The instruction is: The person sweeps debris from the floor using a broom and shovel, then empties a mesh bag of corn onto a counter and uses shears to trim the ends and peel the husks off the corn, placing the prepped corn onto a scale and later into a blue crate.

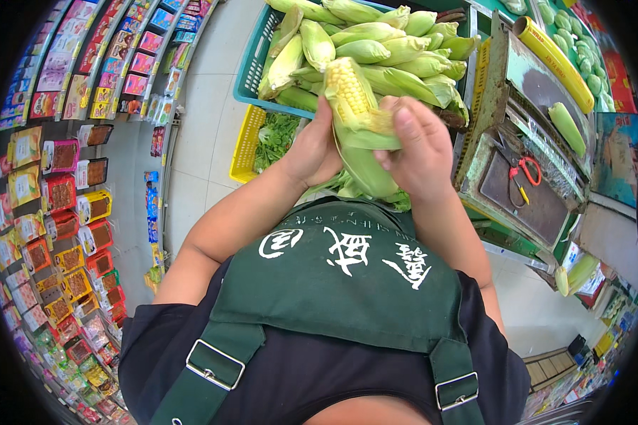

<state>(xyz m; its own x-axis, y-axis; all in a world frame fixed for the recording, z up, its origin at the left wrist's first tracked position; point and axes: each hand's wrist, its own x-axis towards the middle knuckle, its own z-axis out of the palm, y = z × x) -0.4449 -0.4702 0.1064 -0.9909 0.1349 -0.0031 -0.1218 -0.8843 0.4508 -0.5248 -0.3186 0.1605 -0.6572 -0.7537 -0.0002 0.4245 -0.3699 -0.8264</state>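
An ear of corn [351, 90] with its yellow kernels bared at the upper end is held up in front of my apron. My left hand [316, 146] grips it from the left side, partly hidden behind the husk. On the right, my right hand [420, 143] pinches a strip of green husk [375, 139] that is folded down from the kernels. Just beyond both hands, a teal plastic crate [248, 71] is heaped with corn ears still in their husks [372, 50].
A yellow basket [239, 143] of leafy greens stands at the left. To the right, a worn metal stand [526, 196] carries red-handled scissors [525, 171], a husked ear [567, 129] and a yellow cling-wrap box [553, 64]. Snack shelves [93, 64] line the far left.
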